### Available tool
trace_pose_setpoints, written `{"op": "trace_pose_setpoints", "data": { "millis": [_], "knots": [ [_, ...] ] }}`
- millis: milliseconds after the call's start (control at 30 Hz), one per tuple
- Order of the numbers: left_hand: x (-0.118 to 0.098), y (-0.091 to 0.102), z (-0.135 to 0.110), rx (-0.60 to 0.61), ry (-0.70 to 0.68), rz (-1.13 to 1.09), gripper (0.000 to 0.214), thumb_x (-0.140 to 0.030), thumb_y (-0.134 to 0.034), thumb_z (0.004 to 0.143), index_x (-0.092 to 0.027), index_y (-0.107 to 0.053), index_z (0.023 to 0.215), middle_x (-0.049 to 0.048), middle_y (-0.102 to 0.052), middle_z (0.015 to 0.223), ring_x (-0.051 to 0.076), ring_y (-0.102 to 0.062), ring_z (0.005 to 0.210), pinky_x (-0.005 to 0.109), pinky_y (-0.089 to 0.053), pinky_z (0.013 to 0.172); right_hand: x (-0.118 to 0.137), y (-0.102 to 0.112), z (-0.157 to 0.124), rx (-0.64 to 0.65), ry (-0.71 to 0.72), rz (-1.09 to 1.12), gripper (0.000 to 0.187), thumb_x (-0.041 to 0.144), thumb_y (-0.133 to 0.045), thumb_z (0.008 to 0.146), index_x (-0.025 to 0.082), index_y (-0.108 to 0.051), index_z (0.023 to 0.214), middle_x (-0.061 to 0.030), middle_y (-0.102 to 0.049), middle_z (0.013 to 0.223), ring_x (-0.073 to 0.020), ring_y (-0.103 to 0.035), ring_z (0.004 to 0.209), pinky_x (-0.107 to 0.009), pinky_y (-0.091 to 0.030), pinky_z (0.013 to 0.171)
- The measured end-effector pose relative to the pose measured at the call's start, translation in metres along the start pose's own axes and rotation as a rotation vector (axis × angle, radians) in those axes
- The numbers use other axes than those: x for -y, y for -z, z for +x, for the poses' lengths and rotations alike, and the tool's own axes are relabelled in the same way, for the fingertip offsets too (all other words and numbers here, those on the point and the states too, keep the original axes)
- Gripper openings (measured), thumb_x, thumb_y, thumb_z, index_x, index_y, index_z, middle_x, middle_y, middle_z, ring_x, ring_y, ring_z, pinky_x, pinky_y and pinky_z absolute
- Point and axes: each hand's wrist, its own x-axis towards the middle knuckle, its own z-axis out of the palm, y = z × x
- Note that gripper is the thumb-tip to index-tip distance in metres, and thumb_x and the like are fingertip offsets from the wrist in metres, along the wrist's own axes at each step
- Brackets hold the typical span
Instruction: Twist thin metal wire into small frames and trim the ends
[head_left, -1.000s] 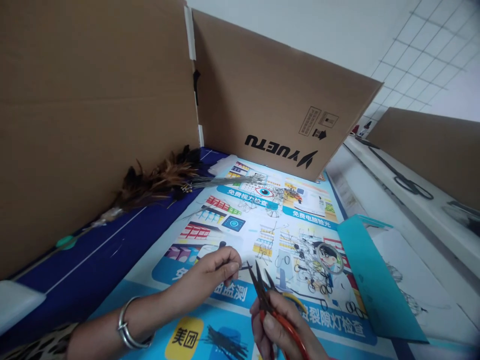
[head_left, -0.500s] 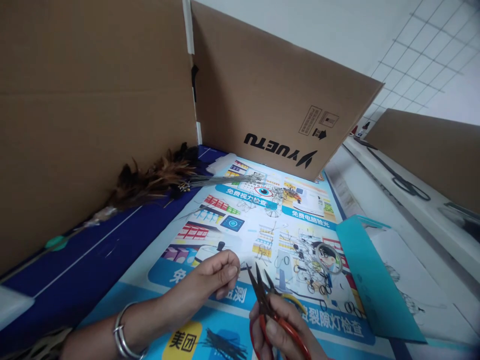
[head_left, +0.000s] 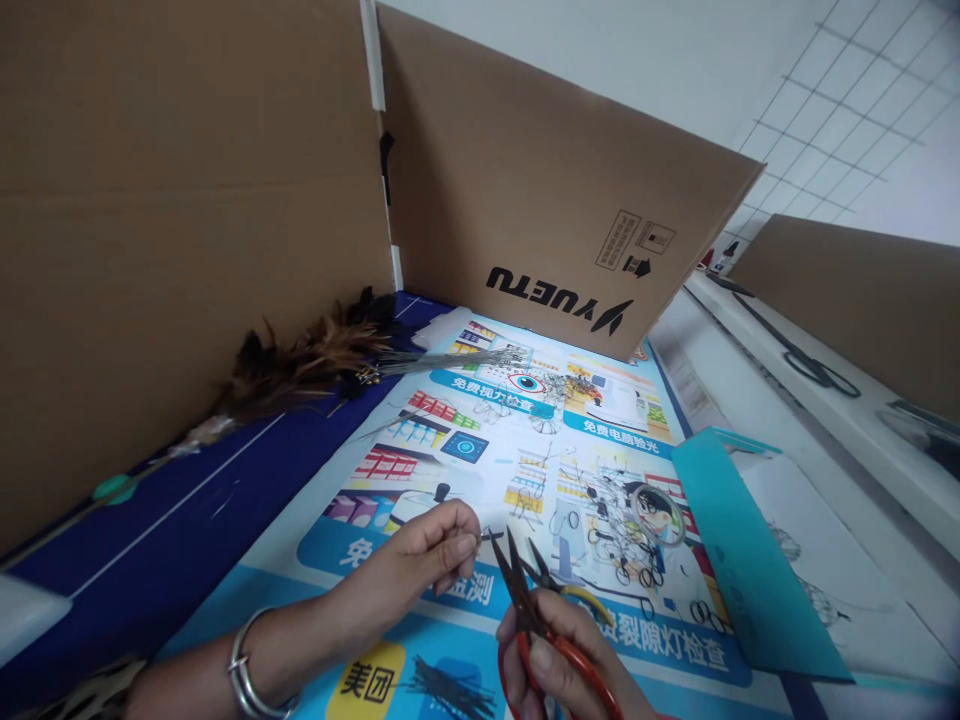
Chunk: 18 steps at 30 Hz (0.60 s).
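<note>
My left hand [head_left: 442, 545] is closed in a pinch above the printed sheet. At its fingertips a short, thin dark line shows, too small to make out clearly. Just to the right, my right hand [head_left: 574, 650] is wrapped round a pair of red-handled scissors [head_left: 521, 590], their pointed blades slightly apart and aimed toward the left fingertips. Pliers with a yellow handle [head_left: 589, 600] show behind the right hand; whether it touches them I cannot tell. Below the hands lies a bundle of short dark wires [head_left: 450, 688].
Bent wire pieces and small rings [head_left: 622, 540] are scattered at right, with a round cartoon-printed disc [head_left: 657, 514]. Long wires [head_left: 450, 360] and brown feathers [head_left: 315, 345] lie at back left. Cardboard walls [head_left: 525, 180] stand behind and left. A teal folder [head_left: 757, 560] lies at right.
The scissors and my right hand have shifted very slightly left. My left hand keeps its pinch, almost unmoved. The whole view has moved a little.
</note>
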Motion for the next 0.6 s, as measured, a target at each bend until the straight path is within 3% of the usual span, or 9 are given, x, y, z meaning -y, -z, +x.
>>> {"op": "trace_pose_setpoints", "data": {
  "millis": [600],
  "knots": [
    [-0.0012, 0.0068, 0.0011, 0.009, -0.057, 0.211, 0.021, -0.038, -0.046, 0.086, -0.018, -0.049, 0.08, -0.003, -0.05, 0.066, 0.011, -0.04, 0.061, 0.022, -0.031, 0.057, -0.0017, -0.0035, -0.0019, 0.006, -0.003, 0.06, 0.05, 0.062, -0.066, 0.061, 0.019, -0.062, 0.086, -0.0039, -0.053, 0.061, -0.0125, -0.045, 0.045, -0.027, -0.031, 0.044]
  ]
}}
